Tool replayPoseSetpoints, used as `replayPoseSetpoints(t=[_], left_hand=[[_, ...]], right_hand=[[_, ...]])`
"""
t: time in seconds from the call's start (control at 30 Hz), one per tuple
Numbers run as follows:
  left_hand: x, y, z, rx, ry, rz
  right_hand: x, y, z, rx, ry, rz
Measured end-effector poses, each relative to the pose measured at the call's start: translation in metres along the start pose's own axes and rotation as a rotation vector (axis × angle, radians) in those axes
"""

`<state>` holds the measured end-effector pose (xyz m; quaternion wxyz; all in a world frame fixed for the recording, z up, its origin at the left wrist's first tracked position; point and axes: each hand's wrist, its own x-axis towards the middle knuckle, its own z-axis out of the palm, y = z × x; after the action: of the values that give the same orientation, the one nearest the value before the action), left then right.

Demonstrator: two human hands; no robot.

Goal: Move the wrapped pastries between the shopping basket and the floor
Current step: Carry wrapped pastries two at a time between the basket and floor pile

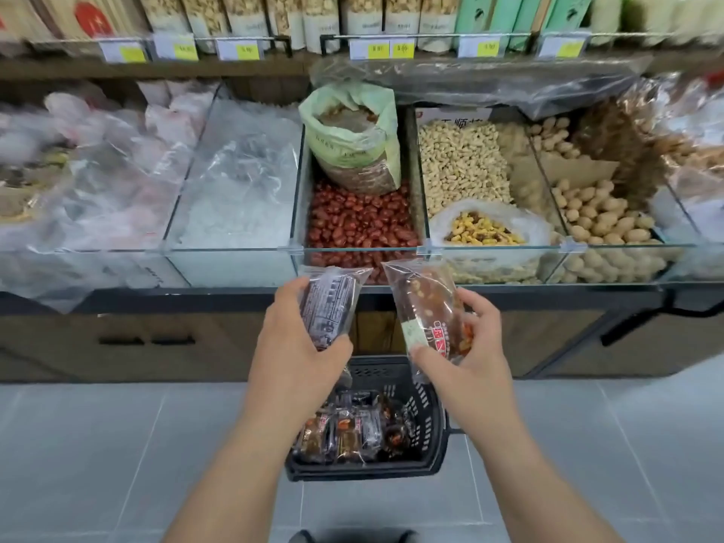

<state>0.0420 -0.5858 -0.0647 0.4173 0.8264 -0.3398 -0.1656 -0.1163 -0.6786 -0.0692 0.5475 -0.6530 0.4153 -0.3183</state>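
Note:
A black plastic shopping basket (429,433) stands on the grey tiled floor (117,444) below my arms, with several wrapped pastries (344,429) lying inside it. My left hand (297,339) is shut on one wrapped pastry (331,303), its printed label side facing me. In my right hand (466,346) I grip another wrapped pastry (427,307), brown with nuts and a red label. Both are held upright, side by side, above the basket and in front of the glass counter.
A glass-fronted display (235,264) runs across at chest height, its bins holding red dates (360,221), peanuts (462,170) and bagged goods. Shelves of packaged snacks with price tags (380,49) sit above. Wooden cabinets (156,339) stand behind the basket.

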Motion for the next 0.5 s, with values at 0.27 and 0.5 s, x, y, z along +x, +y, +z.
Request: replayPoseSetpoints(t=[0.27, 0.5], left_hand=[[0.024, -0.059, 0.038, 0.046, -0.041, -0.063], [0.039, -0.156, 0.094, 0.040, -0.075, -0.127]], right_hand=[[0.022, 0.067, 0.034, 0.011, -0.003, 0.125], [0.032, 0.182, 0.080, -0.094, -0.036, 0.274]])
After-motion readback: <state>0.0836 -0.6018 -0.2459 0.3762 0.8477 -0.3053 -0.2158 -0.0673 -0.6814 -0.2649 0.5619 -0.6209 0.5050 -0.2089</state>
